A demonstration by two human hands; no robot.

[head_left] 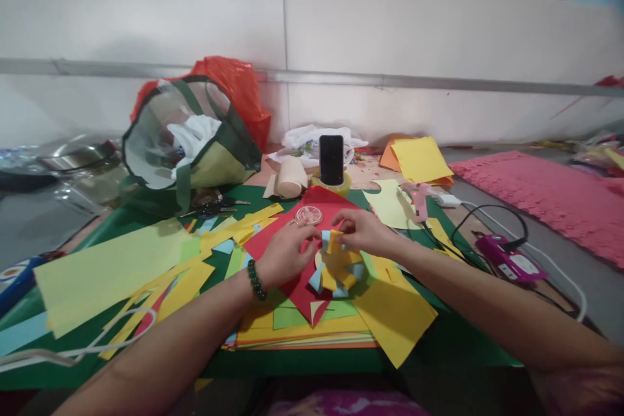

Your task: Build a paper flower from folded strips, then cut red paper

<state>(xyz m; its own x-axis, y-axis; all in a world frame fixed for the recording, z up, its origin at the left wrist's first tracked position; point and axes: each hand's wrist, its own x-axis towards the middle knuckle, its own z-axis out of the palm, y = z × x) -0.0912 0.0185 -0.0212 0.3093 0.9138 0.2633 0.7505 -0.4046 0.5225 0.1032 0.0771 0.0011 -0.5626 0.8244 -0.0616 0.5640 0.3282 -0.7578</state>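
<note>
A paper flower point(347, 266) made of folded yellow and light blue strips lies on a red paper sheet point(263, 240). My left hand point(286, 252), with a green bead bracelet on its wrist, is at the flower's left edge, thumb and fingertips closed in against it. From the right, my right hand point(364, 231) pinches a yellow strip at the flower's top; its fingertips partly cover that strip. Part of a pale round base shows at the flower's left side. Just beyond my left fingers sits a round clear-and-red roll point(309, 214).
Yellow sheets point(397, 318) and cut strips surround the work on a green cloth point(205, 351). A phone point(331, 159) stands behind. A pink glue gun point(419, 200), purple power adapter point(511, 259) and cables lie right. A bag point(219, 159) stands back left; a white cable point(121, 338) lies front left.
</note>
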